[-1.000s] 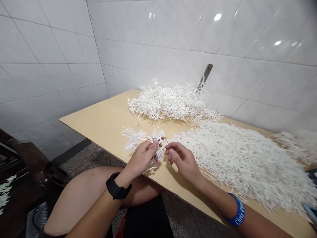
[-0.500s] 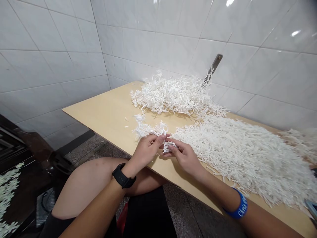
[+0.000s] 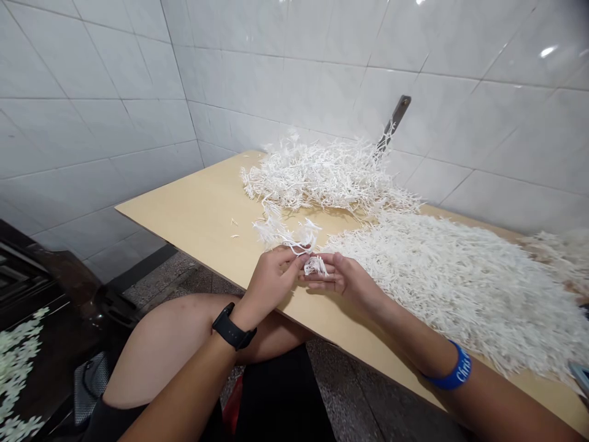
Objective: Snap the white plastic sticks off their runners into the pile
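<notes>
My left hand (image 3: 271,282) pinches a loose, tangled bunch of branching white strands (image 3: 280,232) that trails away over the board. My right hand (image 3: 345,277) is just to its right, fingers pointing left, and holds a small white tuft (image 3: 315,266) against the fingertips. The hands nearly touch. Beyond them lies a heaped mound of the same strands (image 3: 322,175), and a wide, flatter mass of combed strands (image 3: 460,288) spreads right of my right hand.
The pale wooden board (image 3: 184,212) stands against a white tiled wall (image 3: 294,73) with a metal bracket (image 3: 398,116). A few loose bits lie on the board. My bare knee (image 3: 184,331) is below its edge. White pieces (image 3: 13,368) lie on a dark surface at lower left.
The small tuft now sits apart from the bunch, between my fingertips. My right hand has drawn slightly right, and the view has shifted a little.
</notes>
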`<state>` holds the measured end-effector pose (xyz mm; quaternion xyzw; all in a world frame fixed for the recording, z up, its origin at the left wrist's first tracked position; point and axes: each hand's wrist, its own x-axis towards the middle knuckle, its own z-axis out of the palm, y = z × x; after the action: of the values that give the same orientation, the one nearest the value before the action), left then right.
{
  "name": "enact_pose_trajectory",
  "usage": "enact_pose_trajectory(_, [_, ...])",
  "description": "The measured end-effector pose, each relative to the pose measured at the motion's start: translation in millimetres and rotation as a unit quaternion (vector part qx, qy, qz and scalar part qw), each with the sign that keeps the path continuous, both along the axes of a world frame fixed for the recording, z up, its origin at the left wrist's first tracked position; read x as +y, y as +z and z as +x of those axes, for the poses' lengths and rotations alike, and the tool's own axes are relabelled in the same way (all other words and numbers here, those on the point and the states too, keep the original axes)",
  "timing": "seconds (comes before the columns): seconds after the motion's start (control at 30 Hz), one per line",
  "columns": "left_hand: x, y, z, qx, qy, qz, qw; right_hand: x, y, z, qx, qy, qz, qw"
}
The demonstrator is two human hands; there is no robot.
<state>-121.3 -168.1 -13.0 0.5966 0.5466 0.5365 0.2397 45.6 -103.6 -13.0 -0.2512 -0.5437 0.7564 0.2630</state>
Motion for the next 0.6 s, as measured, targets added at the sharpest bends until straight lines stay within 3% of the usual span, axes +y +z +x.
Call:
enact_pose_trajectory(0.1, [-3, 2.4, 0, 0.078, -0.012, 0.028, 0.997, 4, 9.8, 4, -0.019, 0.044, 0.014, 0.999])
enact_pose_trajectory(0.2, [-6, 2.8, 0, 0.116, -0.016, 0.006, 0.993, 4, 14.6, 4, -0.07, 0.063, 0.034, 0.995])
enact_pose_trajectory(0.37, [-7, -0.2, 2, 0.139, -0.008, -0.006, 0.99, 4, 5.4, -2, -0.089, 0.076, 0.052, 0.992])
enact_pose_trajectory(0.5, [-3, 0.9, 4, 0.114, -0.02, 0.022, 0.993, 4, -4.2, -6, -0.056, 0.056, 0.054, 0.995])
enact_pose_trajectory(0.6, [-1, 1.8, 7, 0.057, -0.027, -0.014, 0.998, 0, -6.3, -10, -0.036, 0.049, 0.072, 0.996])
